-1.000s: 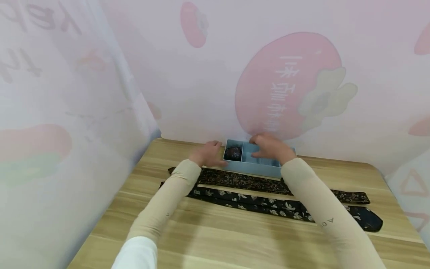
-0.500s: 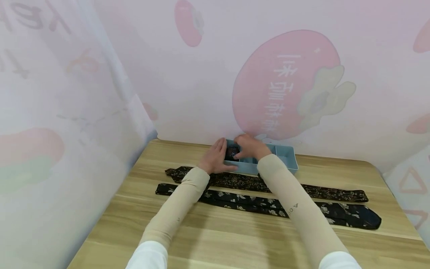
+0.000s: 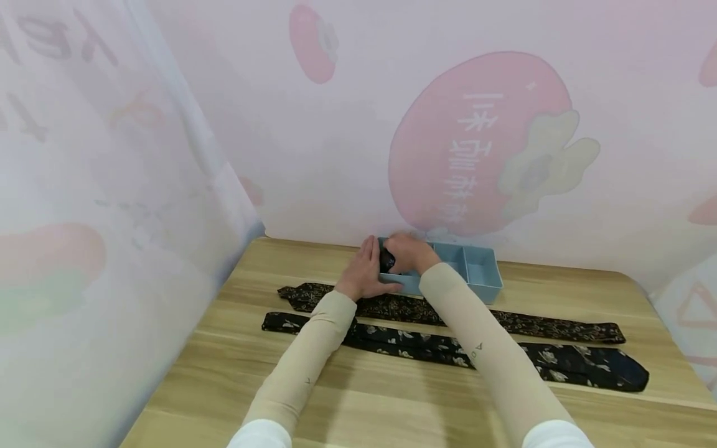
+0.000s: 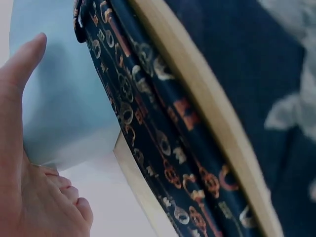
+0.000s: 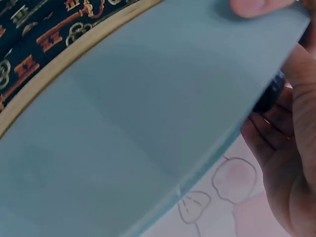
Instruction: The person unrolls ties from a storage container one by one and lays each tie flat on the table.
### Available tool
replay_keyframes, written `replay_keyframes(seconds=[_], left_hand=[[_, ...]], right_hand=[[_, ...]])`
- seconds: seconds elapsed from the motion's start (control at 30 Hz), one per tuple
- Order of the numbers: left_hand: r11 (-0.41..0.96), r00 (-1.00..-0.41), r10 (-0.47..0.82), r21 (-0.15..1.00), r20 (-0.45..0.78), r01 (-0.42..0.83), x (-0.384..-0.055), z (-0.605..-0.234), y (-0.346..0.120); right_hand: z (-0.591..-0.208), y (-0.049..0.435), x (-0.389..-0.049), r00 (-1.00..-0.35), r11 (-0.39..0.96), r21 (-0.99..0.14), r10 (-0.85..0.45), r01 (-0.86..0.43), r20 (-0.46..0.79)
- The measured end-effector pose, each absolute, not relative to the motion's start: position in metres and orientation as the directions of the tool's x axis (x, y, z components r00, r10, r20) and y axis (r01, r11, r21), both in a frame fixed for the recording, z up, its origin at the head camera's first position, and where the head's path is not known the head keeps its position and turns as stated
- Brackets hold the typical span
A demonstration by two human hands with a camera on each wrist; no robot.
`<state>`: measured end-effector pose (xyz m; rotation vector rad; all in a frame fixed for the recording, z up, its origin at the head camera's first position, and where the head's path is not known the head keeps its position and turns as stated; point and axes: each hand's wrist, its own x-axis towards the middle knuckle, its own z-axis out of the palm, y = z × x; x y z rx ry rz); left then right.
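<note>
A light blue divided box [image 3: 486,292] stands at the back of the table. My left hand [image 3: 363,274] braces its left end, fingers straight along the side and thumb at the front wall; the left wrist view shows this hand [image 4: 44,197] beside the blue wall. My right hand [image 3: 411,252] reaches into the left compartment and grips a dark, patterned rolled-up tie [image 3: 386,260], partly hidden by the fingers. In the right wrist view, the roll [image 5: 269,94] shows between my curled fingers and the box rim.
Two ties lie flat across the wooden table [image 3: 392,410]: a key-patterned one [image 3: 554,325] just in front of the box and a dark floral one [image 3: 588,366] nearer me. A printed curtain [image 3: 336,155] rises right behind the box.
My right hand has moved left from over the middle compartments into the left one and taken hold of the roll. My left hand has come against the box's left end.
</note>
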<state>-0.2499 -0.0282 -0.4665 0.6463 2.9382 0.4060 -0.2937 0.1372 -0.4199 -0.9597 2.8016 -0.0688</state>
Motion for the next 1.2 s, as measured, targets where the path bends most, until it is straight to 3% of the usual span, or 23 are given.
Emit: replay_keyframes(seconds=[0.53,0.93,1.2], left_hand=[[0.885,-0.896,0.424,0.268,-0.13,0.38,-0.241,-0.464,-0.024],[0.883,-0.899,0.415,0.301,-0.138,0.361,-0.242,-0.462,-0.025],[0.861,-0.897,0.416,0.382,-0.146,0.337,-0.252,-0.465,-0.024]], right_hand=[[-0.438,0.122,-0.293,-0.816,0.868,-0.112,-0.495,-0.485,-0.3],[-0.447,0.122,-0.298,-0.799,0.833,-0.197,-0.552,-0.517,-0.238],[-0.446,0.127,-0.301,-0.801,0.811,-0.268,-0.572,-0.52,-0.177]])
